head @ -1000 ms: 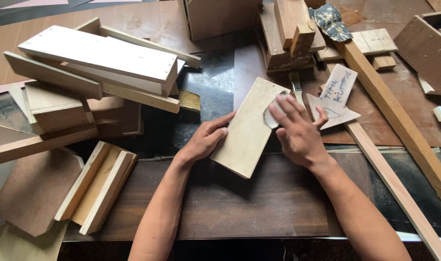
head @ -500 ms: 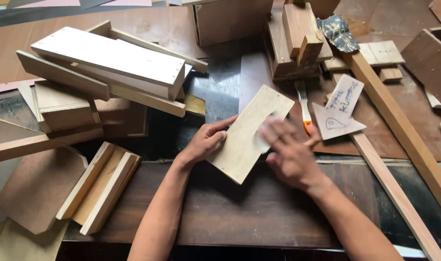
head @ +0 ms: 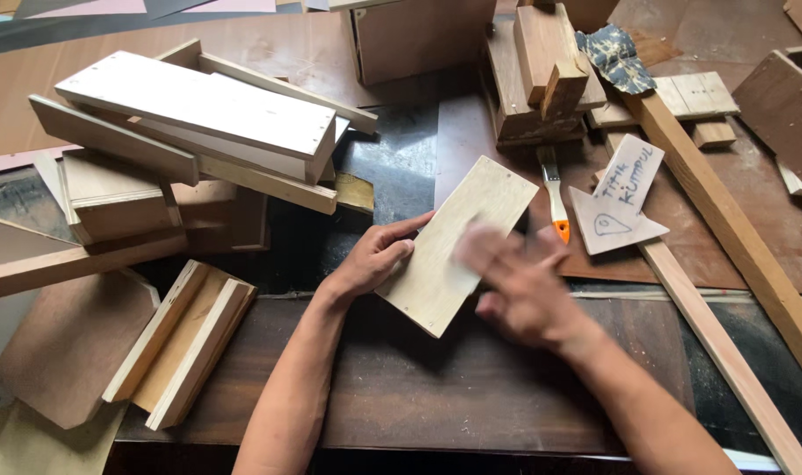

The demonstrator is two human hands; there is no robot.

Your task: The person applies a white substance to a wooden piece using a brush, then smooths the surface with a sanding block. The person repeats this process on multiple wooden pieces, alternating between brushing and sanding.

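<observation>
A pale rectangular wooden board [head: 432, 277] lies tilted on the dark worktop [head: 418, 396]. My left hand [head: 374, 259] grips the board's left long edge, thumb on top. My right hand [head: 524, 286] rests on the board's right side and is blurred by motion. A small grey sheet [head: 468, 249] shows as a pale smear under its fingertips, pressed against the board.
Stacked planks [head: 198, 114] and a shallow wooden frame [head: 185, 339] lie to the left. A brush with an orange handle [head: 555, 198] and an arrow-shaped card [head: 616, 198] lie right of the board. A long wooden beam [head: 726, 229] runs diagonally at right, and wood blocks [head: 541, 70] sit behind.
My right hand has slid from the board's upper end down towards its middle and now blurs. The left hand keeps its hold on the board's edge.
</observation>
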